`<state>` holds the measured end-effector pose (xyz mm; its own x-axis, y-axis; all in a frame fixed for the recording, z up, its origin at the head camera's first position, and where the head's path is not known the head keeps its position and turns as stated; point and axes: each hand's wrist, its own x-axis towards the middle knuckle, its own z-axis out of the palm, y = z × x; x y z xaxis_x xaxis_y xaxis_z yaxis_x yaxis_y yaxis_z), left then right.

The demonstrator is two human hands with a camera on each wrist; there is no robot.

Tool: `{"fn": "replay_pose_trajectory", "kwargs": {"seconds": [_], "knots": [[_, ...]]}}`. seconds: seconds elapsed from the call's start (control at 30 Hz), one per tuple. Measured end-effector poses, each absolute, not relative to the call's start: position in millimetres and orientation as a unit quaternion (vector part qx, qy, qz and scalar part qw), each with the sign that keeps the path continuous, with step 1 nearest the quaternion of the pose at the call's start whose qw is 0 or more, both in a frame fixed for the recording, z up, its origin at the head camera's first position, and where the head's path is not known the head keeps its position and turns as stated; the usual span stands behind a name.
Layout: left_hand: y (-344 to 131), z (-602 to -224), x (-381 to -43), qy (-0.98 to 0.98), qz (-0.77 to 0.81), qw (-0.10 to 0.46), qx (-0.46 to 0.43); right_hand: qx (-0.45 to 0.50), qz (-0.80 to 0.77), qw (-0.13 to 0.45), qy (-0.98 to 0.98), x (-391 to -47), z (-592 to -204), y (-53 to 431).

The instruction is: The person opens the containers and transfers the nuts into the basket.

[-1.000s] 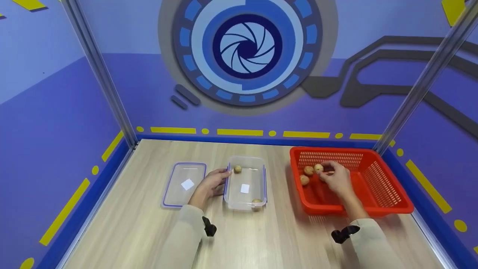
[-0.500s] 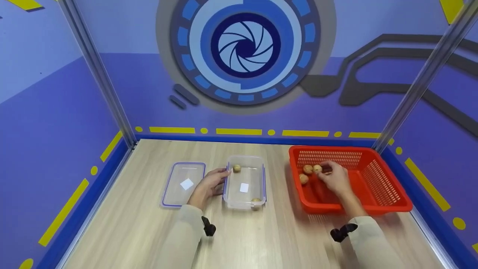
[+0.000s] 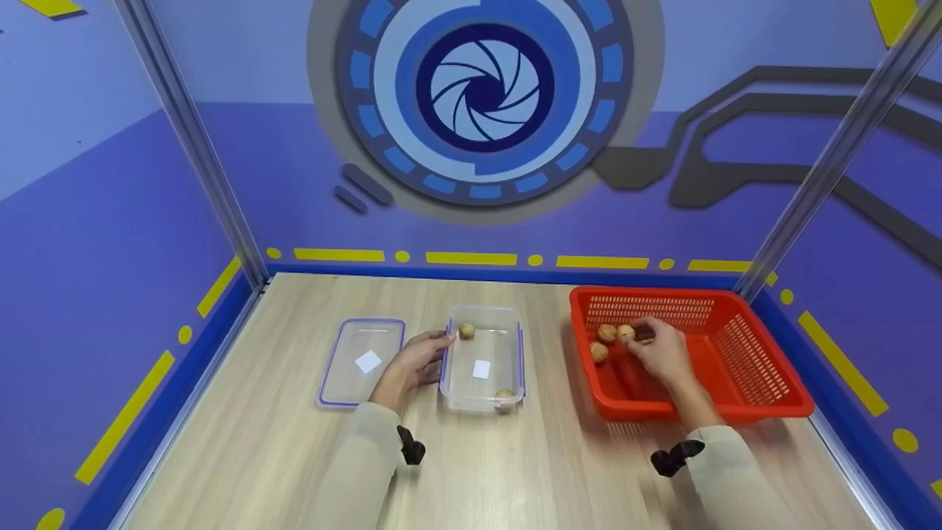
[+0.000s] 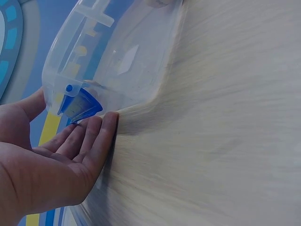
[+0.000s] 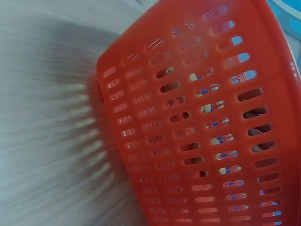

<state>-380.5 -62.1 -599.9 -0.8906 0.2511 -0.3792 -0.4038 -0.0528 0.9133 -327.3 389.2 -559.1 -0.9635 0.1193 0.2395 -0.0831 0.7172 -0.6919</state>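
My right hand (image 3: 662,353) reaches into a red plastic basket (image 3: 692,412) and pinches a walnut (image 3: 625,333) between thumb and fingers. Two other walnuts, one (image 3: 607,333) right beside it and one (image 3: 598,352) nearer the left wall, lie in the basket. With fairly straight fingers, my left hand (image 3: 418,361) touches the left side of a clear lidless food container (image 3: 482,403); its thumb is at the rim. In the left wrist view, the fingertips (image 4: 113,120) meet the container's lower side by a blue latch (image 4: 81,104). The container holds two walnuts, one at the back left (image 3: 467,331), one at the front right (image 3: 505,396).
The clear lid (image 3: 360,383) with a blue seal lies flat left of the left hand. Upright panels (image 3: 471,235) enclose the wooden table (image 3: 559,471) at the back and sides. In the right wrist view, the basket's slotted wall (image 5: 197,117) hides the right hand's grip.
The hands and objects stay nearly in place; the right hand keeps the walnut pinched inside the basket. Only a slight shift of the head view shows.
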Motion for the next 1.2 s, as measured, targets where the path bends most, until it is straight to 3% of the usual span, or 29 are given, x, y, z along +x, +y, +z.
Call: {"fn": "replay_pose_trajectory", "kwargs": {"seconds": [0.33,0.67,0.9,1.2], "knots": [[-63.4,-599.1,-380.0,0.651,0.721,0.226,-0.073,-0.014,0.386,0.147,-0.911,-329.6,-559.3,387.8],[-62.4,-598.3,-380.5,0.662,0.713,0.22,-0.068,0.023,0.388,0.207,-0.898,-324.1,-552.0,375.8],[-61.9,-601.3,-378.4,0.663,0.711,0.223,-0.072,0.029,0.437,0.194,-0.878,-316.8,-533.5,337.6],[-62.0,-600.3,-380.3,0.663,0.711,0.224,-0.067,0.12,0.473,0.203,-0.849,-324.2,-517.9,264.9]]}}
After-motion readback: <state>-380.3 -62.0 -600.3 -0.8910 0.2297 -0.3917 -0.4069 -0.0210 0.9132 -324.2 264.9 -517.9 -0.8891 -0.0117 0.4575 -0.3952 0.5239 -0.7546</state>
